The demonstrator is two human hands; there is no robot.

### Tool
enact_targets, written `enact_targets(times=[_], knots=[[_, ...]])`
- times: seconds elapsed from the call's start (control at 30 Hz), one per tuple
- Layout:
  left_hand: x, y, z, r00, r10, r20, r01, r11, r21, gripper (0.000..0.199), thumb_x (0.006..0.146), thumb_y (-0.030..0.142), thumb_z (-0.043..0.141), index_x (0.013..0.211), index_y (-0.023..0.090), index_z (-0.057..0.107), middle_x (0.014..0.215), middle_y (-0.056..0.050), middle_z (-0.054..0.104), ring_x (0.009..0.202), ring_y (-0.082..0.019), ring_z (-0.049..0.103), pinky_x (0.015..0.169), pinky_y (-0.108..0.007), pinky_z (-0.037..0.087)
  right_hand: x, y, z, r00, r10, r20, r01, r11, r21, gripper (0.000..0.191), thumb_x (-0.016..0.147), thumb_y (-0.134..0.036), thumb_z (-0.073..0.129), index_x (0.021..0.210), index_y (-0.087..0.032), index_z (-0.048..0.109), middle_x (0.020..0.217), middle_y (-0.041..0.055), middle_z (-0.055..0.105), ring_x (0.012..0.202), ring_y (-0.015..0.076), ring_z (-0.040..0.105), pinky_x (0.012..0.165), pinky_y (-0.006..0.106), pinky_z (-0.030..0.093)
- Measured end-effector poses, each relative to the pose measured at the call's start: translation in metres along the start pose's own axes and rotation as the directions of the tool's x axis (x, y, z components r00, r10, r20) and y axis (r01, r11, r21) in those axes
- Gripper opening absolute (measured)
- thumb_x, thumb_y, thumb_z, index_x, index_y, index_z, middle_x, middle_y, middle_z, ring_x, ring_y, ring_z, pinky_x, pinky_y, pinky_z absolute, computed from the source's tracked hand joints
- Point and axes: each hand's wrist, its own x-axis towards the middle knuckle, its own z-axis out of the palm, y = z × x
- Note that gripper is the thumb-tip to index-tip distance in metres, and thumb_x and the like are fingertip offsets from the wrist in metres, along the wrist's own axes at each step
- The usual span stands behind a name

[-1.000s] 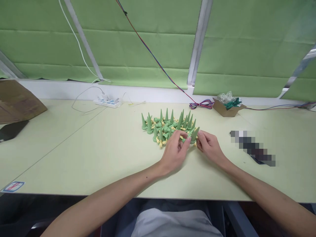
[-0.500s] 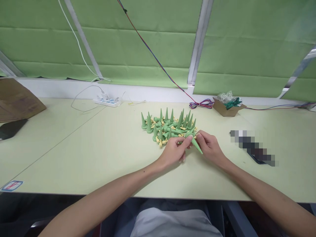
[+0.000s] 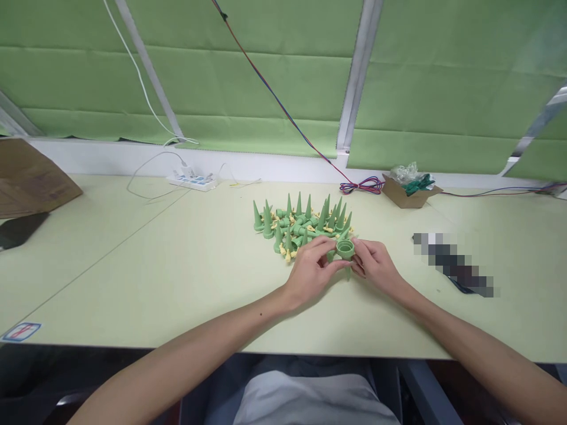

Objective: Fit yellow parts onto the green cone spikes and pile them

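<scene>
My left hand [image 3: 310, 268] grips a green plant watering spike [image 3: 345, 250], thumb and fingers closed around its left side. The spike's round, threaded opening faces up toward me, and its pointed end hangs below, partly hidden by the fingers. At the right side of the rim, my right hand [image 3: 377, 263] is closed on the same spike; whether its fingertips also pinch a small part there I cannot tell. Just behind both hands lies a pile of green watering spikes [image 3: 267, 224], several standing point up, with small yellow valves [image 3: 288, 257] among them.
A small cardboard box [image 3: 410, 199] with clear plastic and green material stands at the back right, beside coiled red-and-blue wire [image 3: 363, 186]. A phone-like dark object [image 3: 460, 283], partly blurred, lies at right. A power strip [image 3: 195, 181] and a large cardboard piece [image 3: 35, 183] are at left.
The spike has been turned: its tip pointed toward me at lower right before, and now its threaded opening faces up. My left fingers have shifted around it; my right hand stays close by.
</scene>
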Motion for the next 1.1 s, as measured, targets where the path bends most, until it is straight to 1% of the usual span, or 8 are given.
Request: enact_targets(times=[0.17,0.37,0.43,0.53,0.63,0.73,0.87,1.1], knots=[[-0.001,-0.002,0.002,0.999,0.028,-0.021,-0.028,1.000,-0.008,0.020,0.085,0.033,0.071,0.097,0.018,0.068,0.097,-0.004,0.061,0.060,-0.009,0.048,0.055,-0.023,0.042,0.002,-0.004,0.003,1.000,0.015,0.004,-0.015,0.999,0.049,0.057,0.094,-0.062,0.047,0.055,-0.023,0.033,0.042,-0.0054,0.033,0.038,0.0083,0.032,0.039,0.026,0.026],[-0.001,0.005,0.003,0.990,-0.142,0.014,0.143,0.982,-0.122,0.028,0.089,0.037,0.065,0.111,0.021,0.059,0.100,-0.004,0.060,0.053,-0.006,0.049,0.051,-0.022,0.041,0.002,-0.006,0.005,0.995,-0.028,-0.096,0.031,0.999,0.038,0.052,0.095,-0.061,0.045,0.061,-0.022,0.039,0.049,-0.0044,0.038,0.041,0.0091,0.036,0.041,0.026,0.031],[0.000,0.009,0.002,0.979,-0.199,0.041,0.203,0.960,-0.192,0.028,0.090,0.042,0.063,0.107,0.021,0.056,0.092,-0.001,0.060,0.051,-0.006,0.049,0.048,-0.021,0.040,0.001,-0.006,0.004,0.990,-0.054,-0.132,0.056,0.998,0.016,0.051,0.096,-0.060,0.044,0.062,-0.022,0.040,0.051,-0.0041,0.039,0.041,0.0092,0.037,0.041,0.026,0.032],[0.001,0.011,0.002,0.951,-0.283,0.123,0.308,0.892,-0.330,0.035,0.094,0.053,0.053,0.089,0.019,0.055,0.068,0.003,0.054,0.042,-0.007,0.046,0.041,-0.021,0.036,0.000,-0.005,0.002,0.985,-0.089,-0.151,0.085,0.996,-0.030,0.049,0.097,-0.059,0.042,0.064,-0.023,0.041,0.053,-0.0037,0.041,0.043,0.0100,0.039,0.042,0.026,0.033],[0.004,0.010,0.002,0.906,-0.352,0.236,0.422,0.796,-0.434,0.052,0.094,0.064,0.042,0.075,0.017,0.053,0.052,0.004,0.047,0.034,-0.008,0.044,0.036,-0.022,0.033,0.000,-0.003,0.001,0.991,-0.098,-0.095,0.091,0.993,-0.076,0.048,0.098,-0.059,0.040,0.067,-0.023,0.043,0.053,-0.0031,0.044,0.044,0.0106,0.040,0.044,0.026,0.034],[0.006,0.009,0.002,0.869,-0.372,0.325,0.492,0.711,-0.502,0.055,0.091,0.068,0.046,0.072,0.017,0.051,0.049,0.003,0.050,0.035,-0.010,0.049,0.035,-0.022,0.034,0.000,-0.001,0.000,0.996,-0.091,-0.020,0.088,0.992,-0.092,0.047,0.097,-0.059,0.041,0.068,-0.022,0.043,0.054,-0.0031,0.045,0.045,0.0106,0.041,0.045,0.026,0.033],[0.006,0.007,0.000,0.868,-0.329,0.371,0.491,0.674,-0.551,0.045,0.091,0.060,0.054,0.078,0.017,0.052,0.046,0.004,0.049,0.036,-0.010,0.049,0.036,-0.020,0.035,0.000,0.002,-0.001,0.995,-0.094,0.026,0.096,0.990,-0.100,0.046,0.098,-0.057,0.041,0.069,-0.022,0.042,0.052,-0.0044,0.042,0.045,0.0101,0.038,0.045,0.026,0.031],[0.006,0.004,-0.001,0.891,-0.302,0.339,0.445,0.726,-0.523,0.045,0.088,0.061,0.058,0.078,0.018,0.050,0.049,0.005,0.051,0.037,-0.009,0.048,0.036,-0.020,0.035,-0.001,0.006,-0.002,0.995,-0.072,0.073,0.076,0.996,-0.056,0.046,0.097,-0.059,0.042,0.068,-0.023,0.037,0.053,-0.0051,0.039,0.045,0.0100,0.036,0.043,0.025,0.029]])
